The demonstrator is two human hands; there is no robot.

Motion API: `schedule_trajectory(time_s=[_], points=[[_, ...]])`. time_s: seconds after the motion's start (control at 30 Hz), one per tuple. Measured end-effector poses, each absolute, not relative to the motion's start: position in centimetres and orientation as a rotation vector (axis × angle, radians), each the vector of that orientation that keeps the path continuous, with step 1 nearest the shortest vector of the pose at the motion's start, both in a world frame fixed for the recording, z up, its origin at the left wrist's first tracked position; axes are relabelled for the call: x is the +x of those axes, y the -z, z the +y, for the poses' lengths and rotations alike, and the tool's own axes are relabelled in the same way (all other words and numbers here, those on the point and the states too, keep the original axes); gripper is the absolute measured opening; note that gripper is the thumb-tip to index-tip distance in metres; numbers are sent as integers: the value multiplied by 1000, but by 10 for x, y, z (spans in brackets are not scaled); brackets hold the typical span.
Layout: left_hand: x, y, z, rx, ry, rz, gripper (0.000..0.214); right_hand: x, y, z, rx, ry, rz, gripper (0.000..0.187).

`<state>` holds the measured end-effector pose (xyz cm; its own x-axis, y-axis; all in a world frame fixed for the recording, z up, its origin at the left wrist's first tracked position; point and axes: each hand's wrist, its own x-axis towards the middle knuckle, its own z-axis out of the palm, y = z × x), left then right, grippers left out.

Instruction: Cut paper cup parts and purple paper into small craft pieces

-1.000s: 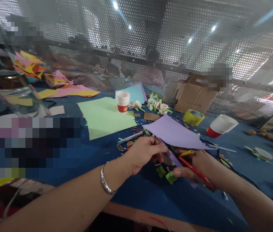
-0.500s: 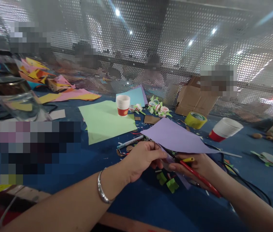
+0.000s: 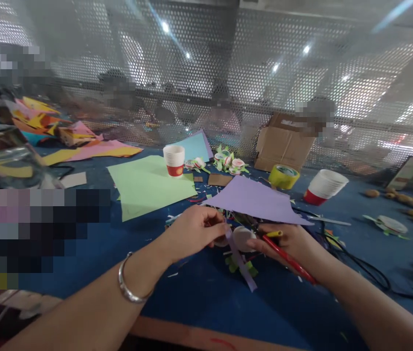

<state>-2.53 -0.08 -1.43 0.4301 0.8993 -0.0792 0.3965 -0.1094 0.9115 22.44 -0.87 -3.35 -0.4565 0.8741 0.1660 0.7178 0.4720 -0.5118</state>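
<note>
My left hand [image 3: 201, 226], with a silver bangle at its wrist, is closed in a pinch on a narrow purple paper strip [image 3: 241, 261] that hangs down to the right. My right hand [image 3: 286, 243] is closed around scissors [image 3: 290, 261] with a red handle and a yellow part; their blades are mostly hidden. Over the right fingers and beyond them spreads a purple paper sheet [image 3: 253, 197]. Between the hands a round white piece [image 3: 245, 239] lies by my right thumb, with green paper pieces [image 3: 241, 265] below it.
Stacked paper cups [image 3: 174, 161] stand by a green sheet [image 3: 147, 185]; more cups [image 3: 325, 187] lean at right near yellow tape [image 3: 284, 176]. Behind are paper turtles [image 3: 228, 161] and a cardboard box [image 3: 283, 144]. A black cable [image 3: 370, 270] runs along the right. A glass jar [image 3: 12, 161] stands left.
The purple strip now hangs long and visible from my left hand. The purple sheet has shifted slightly, and the white round piece shows between the hands. The whole view has moved a little.
</note>
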Motion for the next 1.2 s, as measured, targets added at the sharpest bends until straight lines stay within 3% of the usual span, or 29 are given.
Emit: schedule_trajectory(time_s=[0.3, 0.5, 0.63, 0.77, 0.93, 1.1, 1.2], points=[[-25, 15, 17, 1214, -814, 1177, 45, 221, 35, -17, -1352, -314, -2499, 52], [-7, 7, 13, 1346, -1004, 1276, 17, 218, 30, -20, -1394, -180, -2669, 35], [-17, -18, 14, 1501, -1180, 1244, 13, 217, 24, -22, -1471, -133, -2757, 33], [-44, -50, 33, 1661, -1576, 1218, 19, 215, 19, -24, -1560, -138, -2785, 39], [-81, -74, 68, 1120, -1969, 1299, 24, 214, 18, -24, -1553, -128, -2818, 37], [-110, -47, 98, 724, -1974, 1345, 12, 216, 20, -22, -1559, -130, -2828, 42], [-119, -27, 107, 593, -1951, 1353, 21, 220, 21, -20, -1564, -137, -2821, 40]])
